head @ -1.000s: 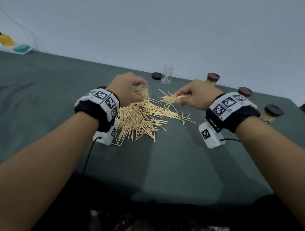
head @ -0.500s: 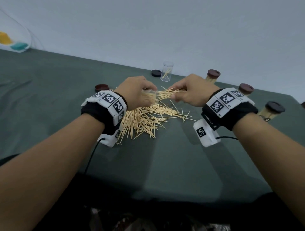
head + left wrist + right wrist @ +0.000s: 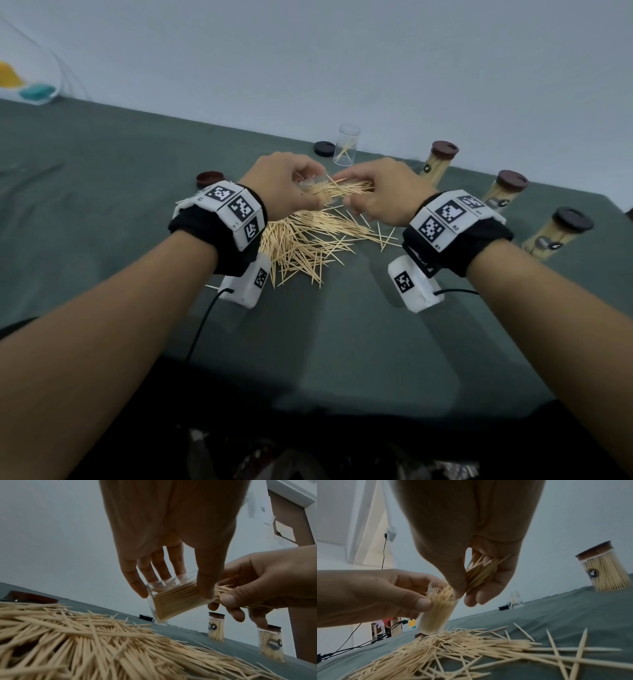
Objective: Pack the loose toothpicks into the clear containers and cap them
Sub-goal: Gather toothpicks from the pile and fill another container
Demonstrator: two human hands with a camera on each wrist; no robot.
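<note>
My left hand grips a clear container partly filled with toothpicks, tilted with its mouth toward the right hand. In the right wrist view the same container shows below my right hand. My right hand pinches a bundle of toothpicks, whose tips sit at the container's mouth. Both hands hover just above the loose toothpick pile on the green cloth. The bundle bridges the two hands in the head view.
An open clear container with a few toothpicks stands at the back beside a dark cap. A brown cap lies left of the pile. Three capped full containers stand along the right. The table's front edge is near.
Both hands have come together over the pile. The right hand has carried its bundle of toothpicks leftward to the mouth of the container in the left hand.
</note>
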